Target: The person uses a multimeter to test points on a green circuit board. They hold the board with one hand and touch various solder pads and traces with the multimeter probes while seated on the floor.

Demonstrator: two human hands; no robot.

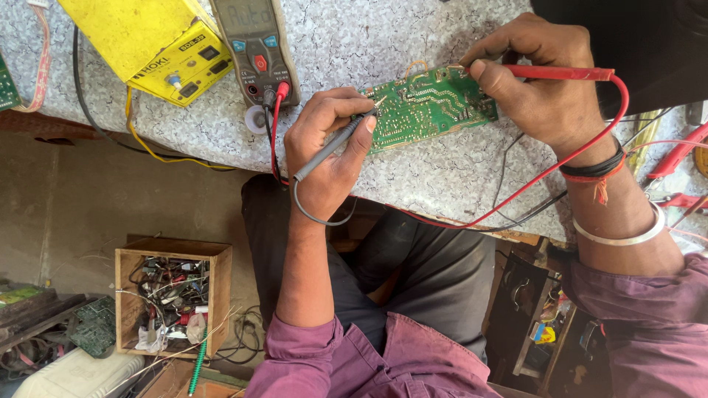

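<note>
Holding: left hand [328, 151] pinches the grey probe [333, 147] like a pen, fingers closed round its shaft, so the tip can meet the near-left end of the green circuit board [428, 105]
Right hand: right hand [542, 81] grips the red probe [560, 73], thumb and forefinger shut on it, tip pressed to the board's upper right edge
Board: lies flat on the speckled worktop [457, 177], solder side up, between both hands, apparently so the joints can be reached
Leads: red lead [549, 171] loops from the board's right, round the wrist
Meter: grey multimeter [254, 48] sits left of the board, display facing the person, both leads plugged in
Beyond: yellow box unit [158, 44] further left of the board; wooden crate of parts [173, 298] on the floor below
</note>
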